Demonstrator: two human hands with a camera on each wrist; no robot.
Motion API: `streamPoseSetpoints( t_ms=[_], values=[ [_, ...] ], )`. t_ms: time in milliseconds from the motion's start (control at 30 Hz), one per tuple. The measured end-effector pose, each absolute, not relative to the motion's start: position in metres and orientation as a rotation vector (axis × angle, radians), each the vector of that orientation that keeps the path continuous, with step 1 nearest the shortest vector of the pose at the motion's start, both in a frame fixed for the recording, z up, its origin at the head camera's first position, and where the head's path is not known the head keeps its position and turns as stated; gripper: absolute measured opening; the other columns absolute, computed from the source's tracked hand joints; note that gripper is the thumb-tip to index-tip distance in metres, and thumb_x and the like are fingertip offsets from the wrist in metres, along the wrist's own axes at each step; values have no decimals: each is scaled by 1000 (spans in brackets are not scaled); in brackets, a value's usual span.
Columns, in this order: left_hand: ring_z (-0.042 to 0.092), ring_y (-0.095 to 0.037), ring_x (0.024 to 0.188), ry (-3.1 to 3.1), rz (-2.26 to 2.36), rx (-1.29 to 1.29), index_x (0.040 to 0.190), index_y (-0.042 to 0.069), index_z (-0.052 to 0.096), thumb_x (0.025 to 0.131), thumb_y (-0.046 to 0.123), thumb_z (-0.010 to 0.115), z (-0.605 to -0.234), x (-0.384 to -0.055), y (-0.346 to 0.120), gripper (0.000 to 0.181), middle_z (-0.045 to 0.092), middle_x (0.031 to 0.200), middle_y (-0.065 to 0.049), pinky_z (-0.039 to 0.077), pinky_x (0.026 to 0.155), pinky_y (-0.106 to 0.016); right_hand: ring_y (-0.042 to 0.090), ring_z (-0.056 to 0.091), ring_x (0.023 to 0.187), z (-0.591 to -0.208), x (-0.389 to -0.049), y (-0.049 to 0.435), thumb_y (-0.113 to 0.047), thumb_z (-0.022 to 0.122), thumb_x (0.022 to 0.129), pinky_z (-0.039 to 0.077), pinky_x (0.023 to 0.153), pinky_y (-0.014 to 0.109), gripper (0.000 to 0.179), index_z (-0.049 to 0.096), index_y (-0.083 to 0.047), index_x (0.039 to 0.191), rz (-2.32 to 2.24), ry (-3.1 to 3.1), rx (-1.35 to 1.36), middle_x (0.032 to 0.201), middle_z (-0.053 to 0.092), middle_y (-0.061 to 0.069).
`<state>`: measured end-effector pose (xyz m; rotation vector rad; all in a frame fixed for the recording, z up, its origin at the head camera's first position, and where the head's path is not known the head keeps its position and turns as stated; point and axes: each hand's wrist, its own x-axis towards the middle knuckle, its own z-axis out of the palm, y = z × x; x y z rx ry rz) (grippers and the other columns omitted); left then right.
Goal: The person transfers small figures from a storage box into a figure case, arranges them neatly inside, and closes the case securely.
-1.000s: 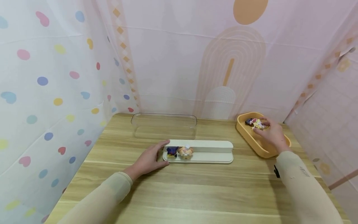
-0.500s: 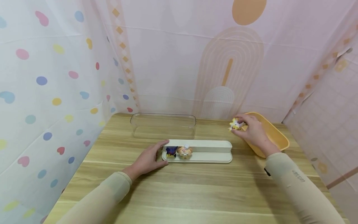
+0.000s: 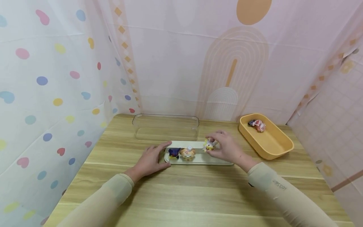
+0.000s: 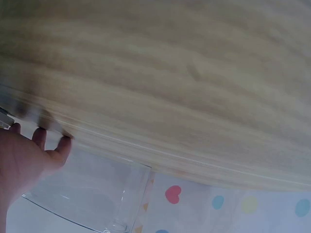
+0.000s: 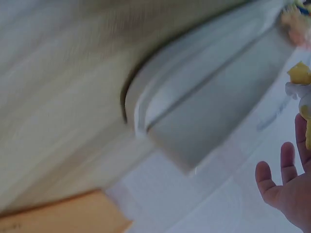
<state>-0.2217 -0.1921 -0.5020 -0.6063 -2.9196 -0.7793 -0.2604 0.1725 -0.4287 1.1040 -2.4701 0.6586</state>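
A white stepped display base (image 3: 215, 159) lies on the table in the head view. My left hand (image 3: 148, 162) holds its left end, thumb at the front edge and fingers at the back. On the base's lower step sit a dark purple figurine (image 3: 174, 153) and a tan figurine (image 3: 187, 154) with a white top, side by side. My right hand (image 3: 227, 148) pinches a white-and-yellow figurine (image 3: 209, 145) just over the base, right of the tan one. Whether it touches the base cannot be told. In the right wrist view, this figurine (image 5: 305, 104) is cut off at the edge.
A yellow-orange tray (image 3: 272, 146) stands at the right, with a pink-and-white figurine (image 3: 259, 125) and a dark one (image 3: 251, 123) at its back. Behind the base lies a clear plastic cover (image 3: 167, 129). Patterned curtains (image 3: 170, 63) border the table (image 3: 181, 195).
My right hand has lifted the white-and-yellow figurine out of the tray and carried it left to above the base. My left hand has stayed at the base's left end.
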Motion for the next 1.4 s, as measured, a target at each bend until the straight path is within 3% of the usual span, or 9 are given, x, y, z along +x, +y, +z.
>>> streamPoseSetpoints(
  t_ms=[367, 800, 1400],
  values=[
    [59, -46, 137, -2916, -806, -627, 166, 29, 37, 89, 42, 88, -500, -221, -191, 93, 62, 155, -12, 28, 122, -76, 29, 61, 127, -444, -250, 152, -32, 92, 85, 45, 114, 59, 52, 70, -19, 130, 522, -2640, 1096, 103, 77, -3],
    [59, -42, 140, -2912, -810, -641, 166, 28, 37, 89, 40, 89, -499, -220, -191, 93, 60, 157, -11, 24, 122, -79, 30, 63, 124, -456, -248, 149, -37, 92, 85, 46, 114, 57, 53, 68, -23, 130, 270, -2560, 1118, 117, 78, 5],
    [59, -35, 143, -2909, -795, -646, 166, 25, 37, 89, 39, 89, -497, -220, -190, 94, 58, 159, -11, 25, 122, -79, 32, 59, 131, -454, -247, 150, -46, 90, 86, 42, 118, 58, 71, 58, -24, 146, 252, -2645, 1112, 130, 74, 7]
  ],
)
